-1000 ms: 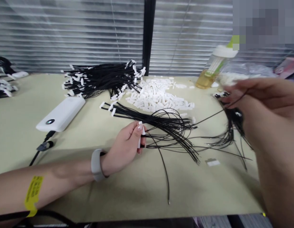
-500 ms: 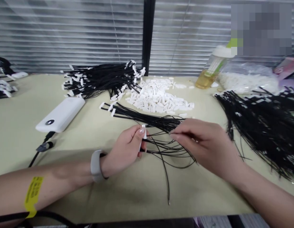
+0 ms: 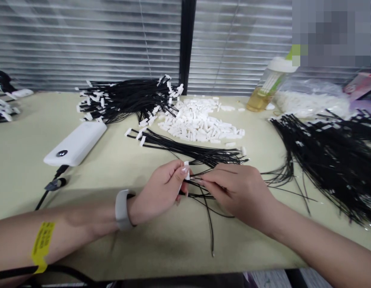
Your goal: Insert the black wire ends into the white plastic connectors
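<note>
My left hand (image 3: 161, 190), with a grey wristband, pinches a small white connector (image 3: 187, 171) between thumb and fingers near the table's middle. My right hand (image 3: 236, 190) is closed in a pinch on a thin black wire (image 3: 200, 176), its tip held right beside the connector. Under both hands lies a loose fan of black wires (image 3: 203, 154). A single stray wire (image 3: 209, 228) trails toward the front edge.
A heap of white connectors (image 3: 200, 122) lies behind the hands. Bundles of black wires sit at the back left (image 3: 125, 98) and at the right (image 3: 332, 152). A white power bank (image 3: 75, 143) with its cable lies left. A bottle (image 3: 271, 84) and a plastic bag (image 3: 311, 100) stand at the back right.
My right hand came down from the right with a wire and moved left until its fingertips met the connector in my left hand. The left hand shifted slightly right.
</note>
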`<state>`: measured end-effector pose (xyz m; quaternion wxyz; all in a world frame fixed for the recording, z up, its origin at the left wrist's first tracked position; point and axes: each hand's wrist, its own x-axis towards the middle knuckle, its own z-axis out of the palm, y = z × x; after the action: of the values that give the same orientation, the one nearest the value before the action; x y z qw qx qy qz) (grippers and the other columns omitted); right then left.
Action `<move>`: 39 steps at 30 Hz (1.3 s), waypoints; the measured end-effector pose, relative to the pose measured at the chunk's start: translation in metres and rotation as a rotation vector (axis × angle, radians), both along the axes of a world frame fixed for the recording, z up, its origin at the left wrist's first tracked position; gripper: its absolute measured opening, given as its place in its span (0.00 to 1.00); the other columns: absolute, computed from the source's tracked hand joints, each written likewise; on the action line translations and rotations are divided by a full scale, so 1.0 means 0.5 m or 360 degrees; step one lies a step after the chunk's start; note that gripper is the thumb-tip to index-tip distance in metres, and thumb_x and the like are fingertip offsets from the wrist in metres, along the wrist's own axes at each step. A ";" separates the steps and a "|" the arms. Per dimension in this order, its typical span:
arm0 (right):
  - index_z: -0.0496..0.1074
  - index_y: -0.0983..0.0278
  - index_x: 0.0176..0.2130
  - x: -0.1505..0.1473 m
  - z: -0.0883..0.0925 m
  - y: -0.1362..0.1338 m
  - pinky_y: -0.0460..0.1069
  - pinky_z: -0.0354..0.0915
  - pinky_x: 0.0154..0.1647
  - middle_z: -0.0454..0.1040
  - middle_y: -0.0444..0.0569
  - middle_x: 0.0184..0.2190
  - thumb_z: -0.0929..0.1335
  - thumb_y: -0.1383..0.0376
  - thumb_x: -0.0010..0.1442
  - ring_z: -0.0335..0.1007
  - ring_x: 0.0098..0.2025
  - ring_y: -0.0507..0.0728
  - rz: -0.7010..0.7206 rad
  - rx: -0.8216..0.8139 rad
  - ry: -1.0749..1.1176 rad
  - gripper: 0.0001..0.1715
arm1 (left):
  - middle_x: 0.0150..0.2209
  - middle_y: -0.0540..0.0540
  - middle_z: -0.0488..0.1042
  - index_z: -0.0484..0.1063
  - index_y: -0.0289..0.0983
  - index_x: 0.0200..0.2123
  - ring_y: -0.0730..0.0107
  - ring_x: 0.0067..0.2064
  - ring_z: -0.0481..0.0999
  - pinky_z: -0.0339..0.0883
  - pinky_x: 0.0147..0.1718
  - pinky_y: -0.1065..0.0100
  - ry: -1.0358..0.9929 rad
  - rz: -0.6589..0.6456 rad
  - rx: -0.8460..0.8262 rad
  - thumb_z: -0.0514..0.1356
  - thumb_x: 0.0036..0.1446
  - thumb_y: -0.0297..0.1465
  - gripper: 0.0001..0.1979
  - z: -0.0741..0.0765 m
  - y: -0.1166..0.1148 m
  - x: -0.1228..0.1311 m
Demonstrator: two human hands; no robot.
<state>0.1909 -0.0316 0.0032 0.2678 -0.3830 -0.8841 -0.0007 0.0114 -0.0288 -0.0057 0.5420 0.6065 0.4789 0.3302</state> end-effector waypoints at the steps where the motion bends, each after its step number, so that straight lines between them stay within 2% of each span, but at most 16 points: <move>1: 0.73 0.64 0.30 0.001 -0.001 -0.001 0.44 0.53 0.26 0.69 0.43 0.22 0.62 0.67 0.57 0.61 0.25 0.47 0.0000 0.0017 -0.0028 0.10 | 0.19 0.55 0.63 0.60 0.37 0.27 0.80 0.17 0.60 0.55 0.15 0.78 0.0006 -0.0006 0.0002 0.46 0.59 0.42 0.16 0.000 0.000 0.000; 6: 0.72 0.63 0.29 0.004 -0.004 -0.001 0.45 0.52 0.26 0.68 0.43 0.22 0.61 0.65 0.59 0.60 0.25 0.48 -0.0025 0.0062 -0.0147 0.13 | 0.19 0.55 0.63 0.60 0.37 0.26 0.80 0.17 0.61 0.56 0.15 0.78 0.0025 -0.0017 0.0010 0.46 0.59 0.41 0.16 0.000 0.001 -0.001; 11: 0.72 0.63 0.30 0.005 0.000 -0.002 0.45 0.53 0.27 0.68 0.43 0.22 0.61 0.68 0.57 0.61 0.25 0.48 -0.0026 0.0076 -0.0193 0.11 | 0.19 0.54 0.63 0.59 0.37 0.26 0.80 0.17 0.61 0.56 0.15 0.78 0.0039 -0.0039 0.0029 0.46 0.59 0.41 0.16 -0.001 0.001 -0.002; 25: 0.73 0.64 0.32 0.005 -0.004 0.001 0.44 0.56 0.27 0.71 0.45 0.23 0.61 0.69 0.58 0.63 0.26 0.48 0.0000 0.0151 -0.0127 0.12 | 0.19 0.55 0.62 0.57 0.37 0.24 0.79 0.17 0.63 0.57 0.14 0.78 0.0122 -0.0035 0.0070 0.47 0.58 0.41 0.16 0.001 0.000 -0.001; 33: 0.74 0.63 0.29 -0.001 -0.008 0.002 0.44 0.56 0.27 0.71 0.44 0.21 0.61 0.64 0.59 0.64 0.25 0.48 -0.0014 0.0099 -0.0114 0.15 | 0.19 0.54 0.63 0.58 0.37 0.24 0.80 0.17 0.62 0.58 0.14 0.79 0.0130 -0.0059 0.0049 0.46 0.58 0.42 0.16 0.001 0.002 -0.002; 39: 0.74 0.64 0.28 -0.002 -0.001 -0.002 0.44 0.55 0.26 0.71 0.44 0.20 0.60 0.65 0.60 0.64 0.24 0.48 0.0020 0.0155 -0.0089 0.16 | 0.19 0.54 0.64 0.58 0.37 0.24 0.80 0.17 0.62 0.57 0.15 0.78 0.0149 -0.0083 0.0045 0.46 0.59 0.42 0.17 -0.001 0.003 -0.003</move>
<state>0.1897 -0.0329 0.0029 0.2615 -0.3638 -0.8925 -0.0528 0.0099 -0.0273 -0.0060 0.5188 0.6411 0.4832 0.2939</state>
